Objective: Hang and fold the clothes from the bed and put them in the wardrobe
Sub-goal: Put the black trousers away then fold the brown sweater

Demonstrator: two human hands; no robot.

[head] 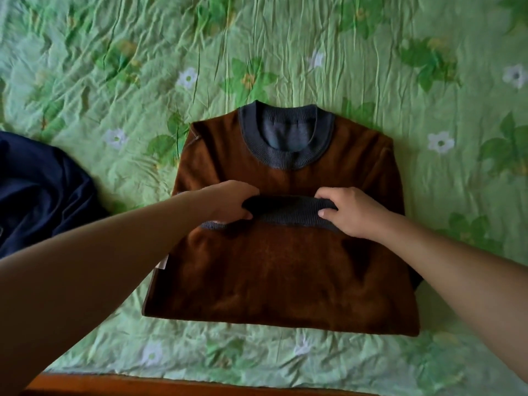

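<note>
- On the bed (pixel 285 38), the sweater (pixel 280 275) lies flat, neck away from the person — likely for an even fold.
- Left hand (pixel 228 201) and right hand (pixel 351 212) each grip the gray hem (pixel 288 210), fingers curled round it — lower half doubled toward the collar.

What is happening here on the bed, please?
A person is folding a brown sweater on the green flowered bed sheet. The left hand and the right hand both grip its grey hem, folded up over the middle of the sweater. A dark blue garment lies crumpled to the left.
</note>
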